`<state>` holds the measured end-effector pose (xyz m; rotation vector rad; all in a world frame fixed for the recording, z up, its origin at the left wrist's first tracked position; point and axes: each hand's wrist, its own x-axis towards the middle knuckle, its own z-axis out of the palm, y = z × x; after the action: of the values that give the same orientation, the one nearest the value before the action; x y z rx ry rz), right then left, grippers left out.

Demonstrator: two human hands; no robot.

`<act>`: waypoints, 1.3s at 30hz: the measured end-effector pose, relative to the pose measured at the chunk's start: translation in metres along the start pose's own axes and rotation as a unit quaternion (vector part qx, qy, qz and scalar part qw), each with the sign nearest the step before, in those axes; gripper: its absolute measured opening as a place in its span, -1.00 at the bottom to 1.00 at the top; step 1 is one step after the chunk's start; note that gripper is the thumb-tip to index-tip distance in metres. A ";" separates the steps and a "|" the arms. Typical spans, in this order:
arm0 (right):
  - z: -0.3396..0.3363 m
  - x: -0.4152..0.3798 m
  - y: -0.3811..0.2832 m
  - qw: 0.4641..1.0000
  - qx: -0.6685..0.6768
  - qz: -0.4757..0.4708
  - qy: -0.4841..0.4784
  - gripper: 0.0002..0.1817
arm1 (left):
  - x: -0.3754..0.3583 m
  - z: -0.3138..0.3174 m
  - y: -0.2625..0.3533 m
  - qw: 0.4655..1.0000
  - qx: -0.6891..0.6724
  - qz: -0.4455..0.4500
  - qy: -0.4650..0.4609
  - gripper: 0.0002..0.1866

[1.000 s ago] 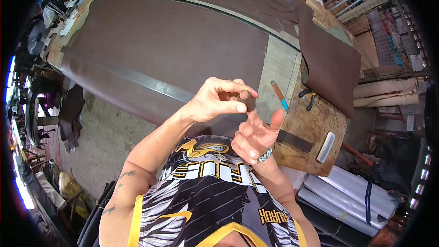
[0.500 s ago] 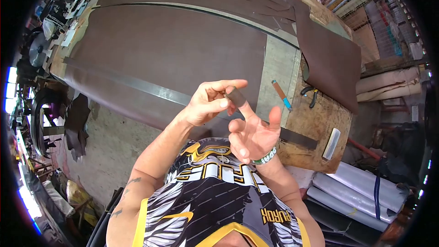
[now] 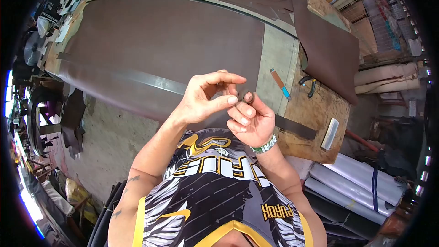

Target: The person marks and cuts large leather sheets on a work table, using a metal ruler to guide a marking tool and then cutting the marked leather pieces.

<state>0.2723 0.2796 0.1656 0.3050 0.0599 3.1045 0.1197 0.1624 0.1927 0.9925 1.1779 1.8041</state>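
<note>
A small dark brown band [image 3: 247, 96], rolled like a finger wrap, circles a fingertip of my right hand [image 3: 256, 116]. Seen end-on, it makes a loose ring. My right hand's fingers are curled in, with the thumb against the band. On the other side, my left hand [image 3: 206, 96] pinches at the band's edge between its thumb and a finger partly hidden behind. Its index finger stretches over the top. Beneath both hands lies a metal straightedge [image 3: 160, 81] across a large brown leather-like sheet [image 3: 173, 36].
A cutter with a brown and blue handle [image 3: 280, 83] and pliers [image 3: 309, 85] lie on the worktable [image 3: 297, 142]. Near its corner rests a pale block [image 3: 329, 134]. A sheet end [image 3: 331, 55] drapes at right; wrapped rolls [image 3: 356, 187] stand below.
My right hand has turned and curled its previously spread fingers. The band now faces me end-on rather than lengthwise. My left hand stays close beside it.
</note>
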 end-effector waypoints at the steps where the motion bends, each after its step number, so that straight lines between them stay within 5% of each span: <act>1: 0.001 -0.002 0.001 1.000 -0.010 0.001 0.011 -0.57 | -0.001 0.001 0.003 0.999 0.033 0.027 0.006 -0.57; 5: 0.000 -0.005 0.007 0.995 -0.070 -0.004 0.074 -0.59 | -0.008 0.008 0.021 0.962 0.238 0.119 0.060 -0.77; 18: 0.009 0.004 0.031 0.940 -0.273 0.003 0.203 -0.69 | -0.037 -0.002 0.028 0.890 0.415 0.141 0.122 -0.93; 24: 0.019 0.013 0.045 0.953 -0.248 0.009 0.176 -0.65 | -0.046 -0.011 0.022 0.904 0.348 0.085 0.232 -0.86; 33: 0.008 0.013 0.050 0.927 -0.294 0.035 0.229 -0.61 | -0.061 -0.023 0.022 0.921 0.334 0.120 0.161 -0.89; 39: 0.020 0.018 0.052 0.976 -0.131 0.082 0.152 -0.27 | -0.070 -0.036 0.014 0.975 0.125 -0.050 0.178 -0.84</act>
<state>0.2580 0.2288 0.1908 -0.1811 -0.3848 3.2367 0.1141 0.0830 0.1817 0.7450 1.6784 1.8308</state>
